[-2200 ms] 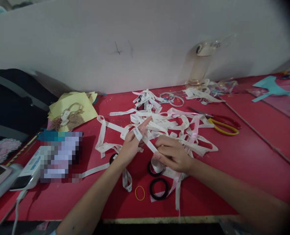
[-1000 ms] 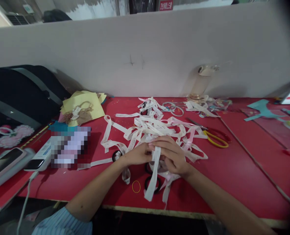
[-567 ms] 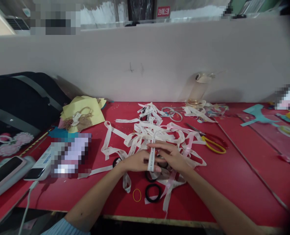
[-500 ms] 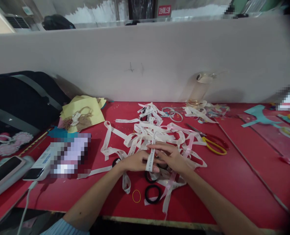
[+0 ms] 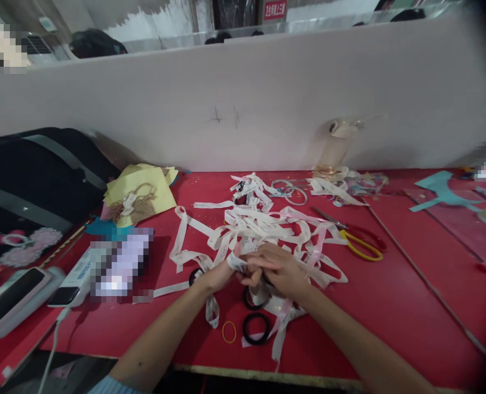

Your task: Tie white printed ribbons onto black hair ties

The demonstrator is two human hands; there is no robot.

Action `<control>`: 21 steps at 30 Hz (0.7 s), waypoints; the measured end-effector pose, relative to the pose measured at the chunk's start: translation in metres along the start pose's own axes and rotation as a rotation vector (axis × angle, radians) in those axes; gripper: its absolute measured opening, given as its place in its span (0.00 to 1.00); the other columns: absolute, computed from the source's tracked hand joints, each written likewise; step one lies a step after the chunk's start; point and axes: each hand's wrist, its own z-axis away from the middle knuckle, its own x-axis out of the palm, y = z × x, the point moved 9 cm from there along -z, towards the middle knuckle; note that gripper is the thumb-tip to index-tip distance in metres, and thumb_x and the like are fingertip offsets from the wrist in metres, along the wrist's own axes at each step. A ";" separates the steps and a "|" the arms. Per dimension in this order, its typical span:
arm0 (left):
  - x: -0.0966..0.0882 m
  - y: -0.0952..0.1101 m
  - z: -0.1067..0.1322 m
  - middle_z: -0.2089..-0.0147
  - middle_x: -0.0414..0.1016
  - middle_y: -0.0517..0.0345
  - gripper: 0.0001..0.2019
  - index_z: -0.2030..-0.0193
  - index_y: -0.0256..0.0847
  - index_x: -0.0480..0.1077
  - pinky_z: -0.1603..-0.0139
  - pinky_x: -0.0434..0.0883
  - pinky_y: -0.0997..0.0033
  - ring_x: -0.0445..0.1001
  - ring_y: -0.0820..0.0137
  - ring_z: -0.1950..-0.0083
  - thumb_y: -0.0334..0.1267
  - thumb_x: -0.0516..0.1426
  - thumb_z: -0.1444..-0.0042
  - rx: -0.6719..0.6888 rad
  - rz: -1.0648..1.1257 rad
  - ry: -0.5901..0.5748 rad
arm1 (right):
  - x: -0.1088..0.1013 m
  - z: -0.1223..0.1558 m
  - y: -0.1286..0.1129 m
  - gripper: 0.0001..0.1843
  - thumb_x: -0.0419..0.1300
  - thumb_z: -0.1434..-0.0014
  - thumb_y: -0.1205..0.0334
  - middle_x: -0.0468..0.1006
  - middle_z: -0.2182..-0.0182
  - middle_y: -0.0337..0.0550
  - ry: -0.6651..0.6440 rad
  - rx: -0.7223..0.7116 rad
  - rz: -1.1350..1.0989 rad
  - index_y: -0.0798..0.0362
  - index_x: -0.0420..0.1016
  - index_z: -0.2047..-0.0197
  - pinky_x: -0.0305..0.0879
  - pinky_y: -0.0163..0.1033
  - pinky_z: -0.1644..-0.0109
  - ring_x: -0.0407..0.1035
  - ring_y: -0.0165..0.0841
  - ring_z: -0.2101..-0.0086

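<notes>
A white printed ribbon (image 5: 236, 262) is looped over my left hand (image 5: 219, 276), whose fingers are curled and partly covered by the other hand. My right hand (image 5: 284, 272) meets it over the middle of the pile, its fingers bent and closing at the ribbon. Below and around both hands spreads a tangle of white ribbon (image 5: 263, 232), with a pink ribbon (image 5: 317, 243) running through it. Nearer to me lie a black hair tie (image 5: 256, 329) and a thin yellow rubber band (image 5: 229, 332). Another black ring (image 5: 251, 300) sits partly hidden under my hands.
Scissors (image 5: 362, 245) with yellow and red handles lie right of the ribbons. On the left are a phone (image 5: 123, 262), a white corded device (image 5: 68, 290), yellow paper (image 5: 155, 186) and a dark bag (image 5: 33, 180). A bottle (image 5: 336, 148) stands at the pale partition (image 5: 165, 109).
The ribbon strip that stood flat and upright between my hands is now wrapped about my left hand. My right hand has drawn in over the left fingers. The view has shifted slightly.
</notes>
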 end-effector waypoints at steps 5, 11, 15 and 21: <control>-0.010 -0.011 -0.005 0.86 0.42 0.68 0.47 0.58 0.28 0.76 0.77 0.42 0.72 0.38 0.77 0.82 0.65 0.28 0.43 -0.036 0.223 0.073 | 0.002 -0.001 0.005 0.10 0.51 0.35 0.62 0.73 0.71 0.42 -0.003 0.121 0.172 0.52 0.73 0.64 0.67 0.39 0.63 0.69 0.33 0.68; -0.033 -0.007 0.002 0.84 0.40 0.71 0.30 0.53 0.31 0.74 0.76 0.43 0.72 0.39 0.78 0.80 0.58 0.46 0.40 0.001 0.242 0.297 | 0.009 -0.001 0.003 0.09 0.53 0.36 0.65 0.78 0.60 0.46 -0.063 -0.017 0.247 0.53 0.73 0.57 0.69 0.42 0.54 0.72 0.36 0.58; -0.042 -0.004 0.002 0.82 0.46 0.69 0.32 0.46 0.30 0.70 0.75 0.42 0.73 0.42 0.78 0.78 0.58 0.48 0.41 0.043 0.069 0.362 | 0.008 -0.001 0.004 0.09 0.52 0.36 0.65 0.78 0.61 0.47 -0.060 -0.074 0.307 0.54 0.73 0.56 0.69 0.45 0.52 0.71 0.38 0.56; -0.031 -0.005 0.000 0.81 0.50 0.68 0.33 0.42 0.30 0.67 0.76 0.43 0.73 0.44 0.78 0.78 0.58 0.49 0.41 0.092 -0.010 0.260 | -0.002 -0.002 0.007 0.10 0.52 0.36 0.67 0.78 0.58 0.48 -0.019 -0.052 0.263 0.54 0.73 0.55 0.69 0.43 0.52 0.71 0.36 0.56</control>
